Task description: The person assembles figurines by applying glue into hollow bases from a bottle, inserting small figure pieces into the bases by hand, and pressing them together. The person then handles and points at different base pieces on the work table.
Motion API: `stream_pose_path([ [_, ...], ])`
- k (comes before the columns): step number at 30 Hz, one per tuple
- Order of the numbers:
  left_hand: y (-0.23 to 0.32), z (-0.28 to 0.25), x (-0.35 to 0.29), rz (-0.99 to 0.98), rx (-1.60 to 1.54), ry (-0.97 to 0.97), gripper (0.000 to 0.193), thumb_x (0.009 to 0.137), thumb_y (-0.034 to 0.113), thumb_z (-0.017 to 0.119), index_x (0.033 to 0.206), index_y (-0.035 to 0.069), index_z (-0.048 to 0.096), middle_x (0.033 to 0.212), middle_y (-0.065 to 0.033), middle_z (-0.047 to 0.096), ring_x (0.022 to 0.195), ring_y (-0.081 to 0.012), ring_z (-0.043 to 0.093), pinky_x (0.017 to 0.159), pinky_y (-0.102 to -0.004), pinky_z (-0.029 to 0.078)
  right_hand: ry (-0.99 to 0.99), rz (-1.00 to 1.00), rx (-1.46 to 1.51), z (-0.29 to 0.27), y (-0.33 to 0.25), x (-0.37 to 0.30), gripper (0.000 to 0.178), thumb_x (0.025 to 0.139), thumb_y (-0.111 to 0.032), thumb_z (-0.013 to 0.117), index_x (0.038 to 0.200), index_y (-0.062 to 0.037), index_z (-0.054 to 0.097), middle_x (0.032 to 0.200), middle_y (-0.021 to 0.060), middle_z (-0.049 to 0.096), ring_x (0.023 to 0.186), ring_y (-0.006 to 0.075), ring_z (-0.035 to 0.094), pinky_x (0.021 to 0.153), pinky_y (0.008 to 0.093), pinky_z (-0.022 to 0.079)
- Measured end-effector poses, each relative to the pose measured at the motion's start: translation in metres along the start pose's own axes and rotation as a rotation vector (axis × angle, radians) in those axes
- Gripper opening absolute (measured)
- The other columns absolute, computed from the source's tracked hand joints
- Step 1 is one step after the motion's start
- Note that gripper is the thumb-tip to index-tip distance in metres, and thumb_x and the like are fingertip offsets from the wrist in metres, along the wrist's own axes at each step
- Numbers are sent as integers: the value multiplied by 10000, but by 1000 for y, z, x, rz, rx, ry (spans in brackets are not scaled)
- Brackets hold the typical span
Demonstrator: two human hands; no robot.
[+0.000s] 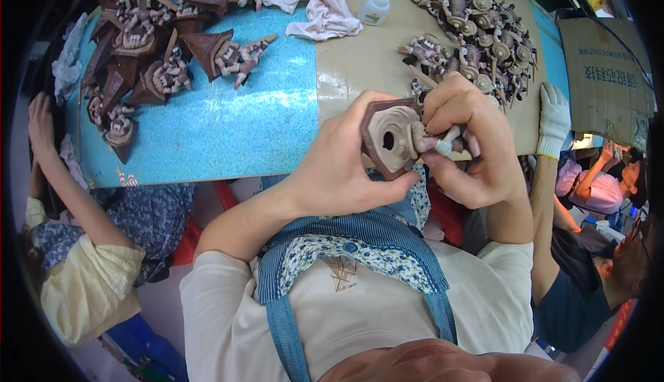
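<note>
Over the table's near edge, my left hand (332, 150) grips a brown angular base (373, 123) between thumb and fingers. The base has a beige top with a dark hole in it. My right hand (484, 129) is closed round a small painted figurine (446, 143) with pinkish limbs, pinched against the base's right side. My fingers cover much of the figurine, so I cannot tell whether the two parts are joined.
At the left lie several figurines on brown bases (142, 40); a heap of loose figurines (484, 43) fills the right. A pinkish cloth (321, 8) and a white squeeze bottle (375, 8) sit between. A co-worker's gloved hand (554, 116) rests near a cardboard box (602, 71).
</note>
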State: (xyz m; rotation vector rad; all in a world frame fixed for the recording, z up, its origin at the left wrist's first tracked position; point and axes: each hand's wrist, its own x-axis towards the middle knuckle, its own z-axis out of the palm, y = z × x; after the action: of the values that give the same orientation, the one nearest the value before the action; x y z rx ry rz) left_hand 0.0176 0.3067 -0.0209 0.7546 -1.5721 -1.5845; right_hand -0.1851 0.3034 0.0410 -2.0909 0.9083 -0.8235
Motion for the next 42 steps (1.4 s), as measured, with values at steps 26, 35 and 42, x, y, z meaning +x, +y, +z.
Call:
stream_pose_path([
  [26,-16,-9,-5,-64,-302,-231,618,682,140,809,1174,18,455,1024,-65,575,939,-134,577,812,-288,480,-245,-78,-79,9,-2,24,356,631,16,688,958,-12,550,896,134,534,820,324,531,733,385,447],
  [35,-14,-14,3,-269,-684,-431,589,692,93,823,1167,30,481,1091,-30,550,985,-113,540,883,-250,450,-255,-353,-73,-14,6,32,303,704,-63,632,999,-4,671,906,110,603,815,296,574,730,372,468],
  [42,-7,-1,0,-196,-132,-11,651,682,106,810,1197,-2,426,1081,-120,603,1012,-169,599,875,-301,486,-18,58,-181,1,-1,12,394,646,-56,758,1008,3,613,879,108,594,723,241,560,643,297,448],
])
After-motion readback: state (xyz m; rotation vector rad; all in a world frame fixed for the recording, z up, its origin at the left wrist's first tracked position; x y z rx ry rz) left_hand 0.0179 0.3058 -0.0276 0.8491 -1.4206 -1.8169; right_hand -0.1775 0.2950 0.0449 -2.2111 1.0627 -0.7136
